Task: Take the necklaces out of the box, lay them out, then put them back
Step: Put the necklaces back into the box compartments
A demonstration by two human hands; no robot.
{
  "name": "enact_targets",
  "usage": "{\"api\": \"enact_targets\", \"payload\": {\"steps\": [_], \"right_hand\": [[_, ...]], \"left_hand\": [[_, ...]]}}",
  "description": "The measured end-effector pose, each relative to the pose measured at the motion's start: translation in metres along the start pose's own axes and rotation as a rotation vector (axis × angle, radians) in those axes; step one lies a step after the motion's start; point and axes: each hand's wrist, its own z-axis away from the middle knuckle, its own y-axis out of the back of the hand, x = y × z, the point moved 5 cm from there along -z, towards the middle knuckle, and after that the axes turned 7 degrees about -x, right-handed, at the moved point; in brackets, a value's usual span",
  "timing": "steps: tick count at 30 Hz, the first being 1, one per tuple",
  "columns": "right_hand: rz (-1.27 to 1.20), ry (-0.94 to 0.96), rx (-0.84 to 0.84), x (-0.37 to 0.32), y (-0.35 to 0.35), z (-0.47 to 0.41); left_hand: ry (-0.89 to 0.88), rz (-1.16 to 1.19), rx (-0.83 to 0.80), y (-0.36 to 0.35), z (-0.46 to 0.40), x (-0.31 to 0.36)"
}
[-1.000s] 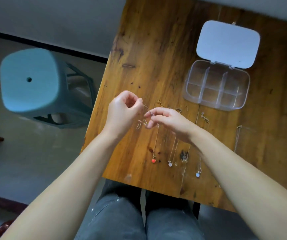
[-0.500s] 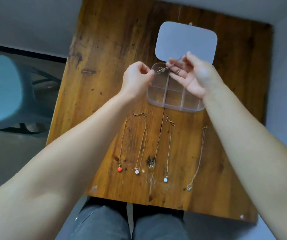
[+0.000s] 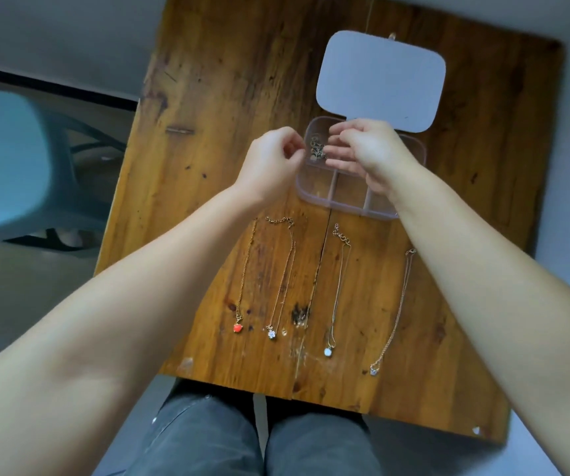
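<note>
Both hands, left hand (image 3: pixel 269 159) and right hand (image 3: pixel 362 149), pinch a thin gold chain necklace (image 3: pixel 317 151) into the clear plastic compartment box's (image 3: pixel 345 197) back-left cell; it could easily snag the divider and spill out.

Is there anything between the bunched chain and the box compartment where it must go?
Nothing visible. The lid lies open, and the chain already sits in the far-left compartment of the box, between both hands.

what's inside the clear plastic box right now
A bunched necklace chain lies in the far-left compartment of the box. The near compartments look empty. The right hand covers the other far ones.
</note>
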Motion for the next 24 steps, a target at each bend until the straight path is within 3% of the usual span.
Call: {"api": "enact_targets", "payload": {"steps": [3,6,9,13,17,18,20,24], "right_hand": [[0.232,0.126,-0.145,0.006,-0.036,0.027],[0.812,0.291,-0.317,0.036,-0.087,0.042],[1.228,0.445,-0.355,0.068,-0.121,0.042],[1.374,0.599,-0.290,0.074,-0.130,0.037],[1.503,0.647,-0.319,0.078,-0.134,0.041],[1.502,0.636,-0.339,0.078,-0.134,0.043],[1.243,0.564,-0.344,0.068,-0.133,0.050],[0.138,0.195,-0.409,0.045,-0.121,0.062]], "left_hand": [[0.091,0.017,0.037,0.004,0.050,-0.034],[0.202,-0.068,-0.040,-0.008,0.118,-0.075],[0.207,-0.290,-0.108,-0.019,0.171,-0.103],[0.130,-0.419,-0.109,-0.025,0.198,-0.117],[0.174,-0.363,-0.050,-0.029,0.192,-0.119],[0.191,-0.328,-0.033,-0.029,0.185,-0.117],[0.192,-0.129,-0.037,-0.026,0.170,-0.110],[0.189,0.304,-0.181,-0.021,0.142,-0.089]]}}
